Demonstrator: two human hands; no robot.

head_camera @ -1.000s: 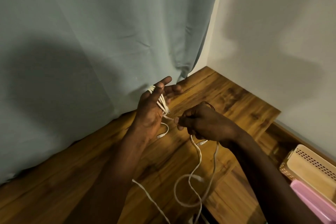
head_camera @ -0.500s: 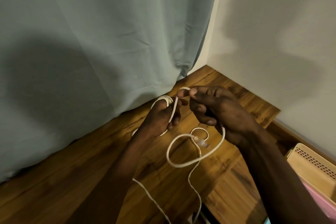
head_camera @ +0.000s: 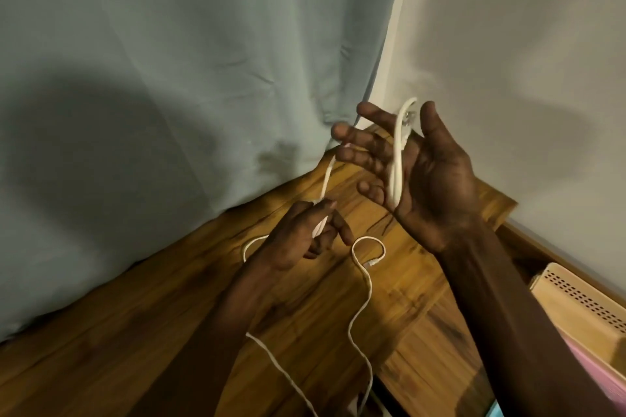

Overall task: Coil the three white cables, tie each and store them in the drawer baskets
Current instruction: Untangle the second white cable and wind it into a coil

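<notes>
A thin white cable [head_camera: 397, 159] runs over my raised right hand [head_camera: 416, 176], which is spread palm-up with straight fingers; a loop of the cable crosses the palm and arcs above the thumb. From the fingers a strand drops to my left hand [head_camera: 301, 240], lower and to the left, which pinches a bunch of the cable between its curled fingers. The rest of the cable [head_camera: 362, 298] hangs in a loose loop over the wooden tabletop [head_camera: 169, 315] and trails off the lower edge of the view.
A grey-green curtain [head_camera: 169, 78] hangs behind the table on the left, a pale wall [head_camera: 508, 61] on the right. At the lower right stand a beige perforated basket [head_camera: 582, 301] and a pink basket [head_camera: 606, 379] below the table edge.
My right hand has risen and spread out flat with a cable loop across its palm. My left hand has dropped and now pinches the cable instead of carrying the coil on its fingers.
</notes>
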